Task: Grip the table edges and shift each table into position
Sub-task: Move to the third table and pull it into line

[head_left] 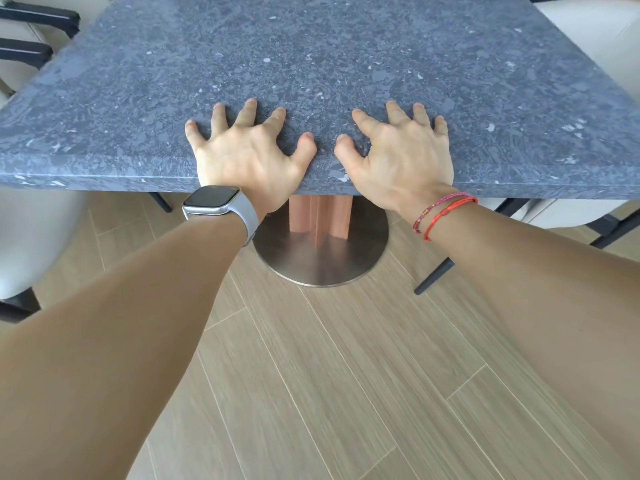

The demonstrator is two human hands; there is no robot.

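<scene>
A square table with a dark grey speckled stone top [311, 46] stands in front of me, on a reddish wooden pedestal [320, 216] with a round metal base [322, 261]. My left hand [249, 150], with a watch on its wrist, lies on the top just past the near edge. Its fingers are spread and arched, fingertips and thumb pressing down on the stone. About a hand's width to its right, my right hand [398, 150], with red bracelets on its wrist, presses the top the same way. Neither thumb is under the edge.
Cream upholstered chairs with dark legs crowd the table: one at the near left [31, 237], one at the near right [568, 213], one at the far right [595, 39]. Dark armrests [38, 19] show at the far left. Wood-look plank floor [311, 375] lies under me.
</scene>
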